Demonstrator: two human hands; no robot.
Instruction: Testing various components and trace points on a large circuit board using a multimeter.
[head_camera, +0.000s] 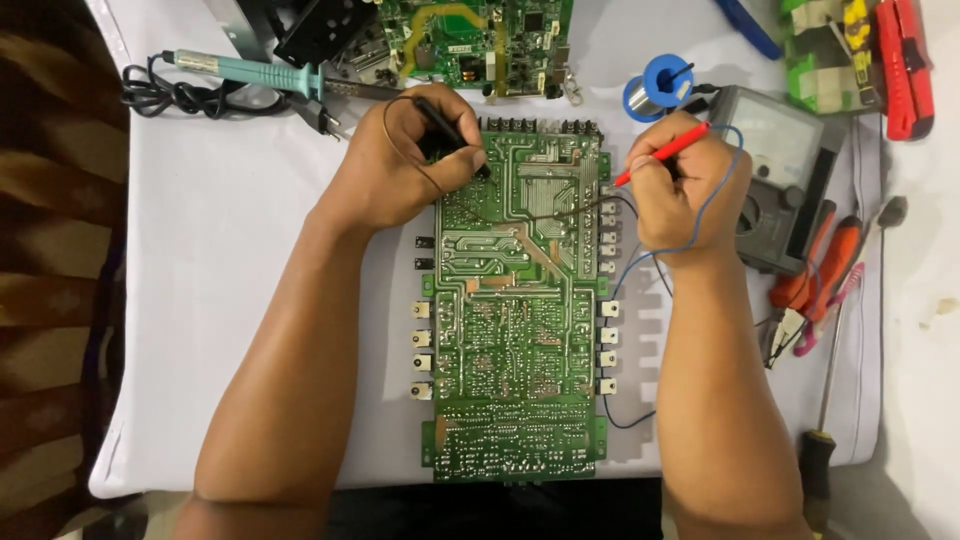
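A long green circuit board (515, 330) lies solder side up on a white cloth (220, 260). My left hand (400, 165) grips a black test probe (450, 130), its tip touching the board's upper left corner. My right hand (680, 185) holds a red test probe (665, 153), its tip at the board's upper right edge. Thin black and blue leads run from the probes across the board towards a grey analogue meter (785, 170) just right of my right hand.
A teal soldering iron (250, 72) with a coiled black cord lies at the upper left. Another green board (480, 40) sits at the top. A blue solder spool (660, 85), orange-handled pliers (805, 290), a screwdriver (820, 450) and a red cutter (905, 65) lie at the right.
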